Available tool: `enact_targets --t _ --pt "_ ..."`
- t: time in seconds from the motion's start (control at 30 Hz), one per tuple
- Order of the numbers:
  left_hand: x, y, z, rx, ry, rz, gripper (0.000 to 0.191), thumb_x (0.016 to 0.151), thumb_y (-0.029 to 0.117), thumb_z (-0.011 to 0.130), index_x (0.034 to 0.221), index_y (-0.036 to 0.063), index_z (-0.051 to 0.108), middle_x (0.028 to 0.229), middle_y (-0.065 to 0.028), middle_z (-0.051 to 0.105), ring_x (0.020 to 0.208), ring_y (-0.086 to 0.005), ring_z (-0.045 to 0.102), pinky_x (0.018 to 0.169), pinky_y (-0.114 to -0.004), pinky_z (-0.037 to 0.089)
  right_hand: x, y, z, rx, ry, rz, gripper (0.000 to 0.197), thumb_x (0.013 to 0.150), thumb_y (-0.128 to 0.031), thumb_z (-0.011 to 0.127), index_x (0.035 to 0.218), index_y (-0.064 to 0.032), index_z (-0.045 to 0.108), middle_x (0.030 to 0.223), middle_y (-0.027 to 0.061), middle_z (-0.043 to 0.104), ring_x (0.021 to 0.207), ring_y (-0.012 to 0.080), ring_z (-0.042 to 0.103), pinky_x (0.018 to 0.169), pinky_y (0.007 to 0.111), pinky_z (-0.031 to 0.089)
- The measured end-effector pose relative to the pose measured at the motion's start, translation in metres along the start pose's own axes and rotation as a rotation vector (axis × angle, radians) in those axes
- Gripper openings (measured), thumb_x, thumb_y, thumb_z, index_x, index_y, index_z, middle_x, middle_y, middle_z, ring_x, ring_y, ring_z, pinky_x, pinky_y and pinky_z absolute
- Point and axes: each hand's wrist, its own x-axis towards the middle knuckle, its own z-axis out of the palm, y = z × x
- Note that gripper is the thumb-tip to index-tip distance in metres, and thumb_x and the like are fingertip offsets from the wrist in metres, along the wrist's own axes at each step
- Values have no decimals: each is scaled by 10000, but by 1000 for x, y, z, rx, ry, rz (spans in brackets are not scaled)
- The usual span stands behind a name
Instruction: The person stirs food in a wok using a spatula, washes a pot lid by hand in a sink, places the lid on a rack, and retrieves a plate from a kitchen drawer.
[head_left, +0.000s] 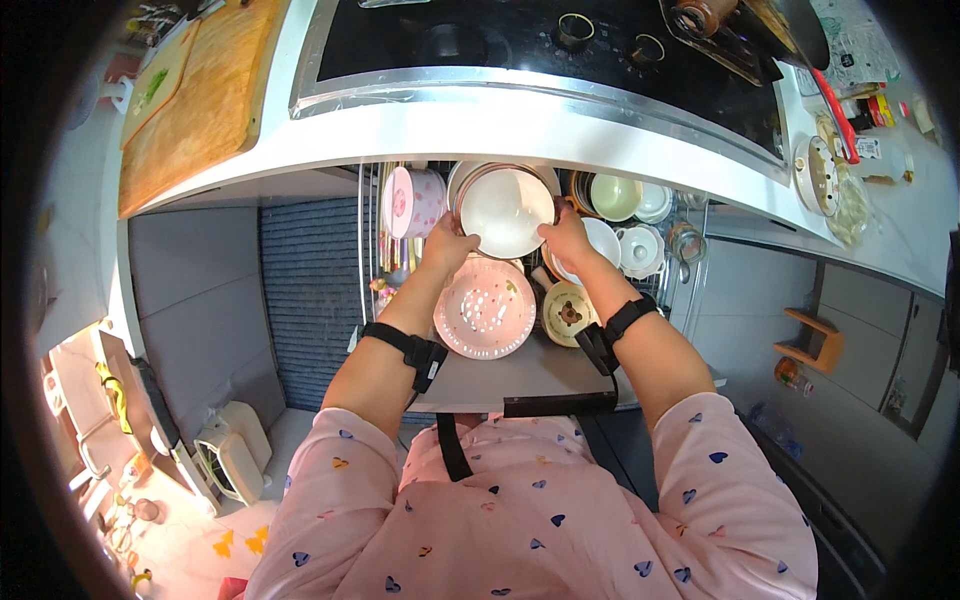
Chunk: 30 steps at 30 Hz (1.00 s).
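Both my hands grip the sides of a white round bowl (504, 210) with a dark rim, over an open pull-out drawer of dishes. My left hand (451, 244) has its thumb on the bowl's near left edge; my right hand (566, 236) pinches the right edge. More round rims show behind this bowl, and whether they are stacked with it I cannot tell. Just below it sits a pink dotted bowl (486, 311). A cream bowl with a bear picture (570, 313) lies near my right forearm. White dishes (600, 244) are partly covered by my right hand.
Left in the drawer stands a pink-patterned white pot (414, 202); right are a pale green bowl (616, 196), a scalloped white dish (641, 250) and a glass jar (685, 241). The white counter edge (465, 139) and black cooktop (480, 45) overhang the back. A wooden cutting board (217, 97) lies left.
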Motion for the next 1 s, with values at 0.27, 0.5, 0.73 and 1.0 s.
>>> enact_targets --t 0.27,0.5,0.73,1.0 --pt "-65 -15 -16 -23 6 66 549 677 11 662 1190 -60 483 1074 -126 600 962 -189 576 856 -297 454 -69 -26 2 -187 -45 -13 461 691 -54 607 1128 26 484 1011 169 613 902 277 600 796 345 464" --pt "-104 -37 -39 139 8 -114 534 669 22 664 1171 -59 502 1039 -121 610 935 -183 579 823 -291 463 -101 -2 31 -234 -172 49 482 678 -69 631 1127 26 482 1036 196 598 976 321 581 854 363 447" --pt "-114 -50 -40 287 25 -132 606 609 34 673 1188 -29 506 1025 -116 613 897 -204 586 806 -295 466 -113 12 40 -344 -187 45 598 661 -80 630 1214 36 433 1121 231 560 1043 371 544 902 388 434" --pt "-104 -71 -35 275 -37 -273 514 591 47 680 1087 -33 574 998 -148 636 905 -248 613 800 -312 477 -103 33 44 -438 -300 181 613 669 -94 624 1230 59 429 1125 250 566 1046 366 556 890 386 446"
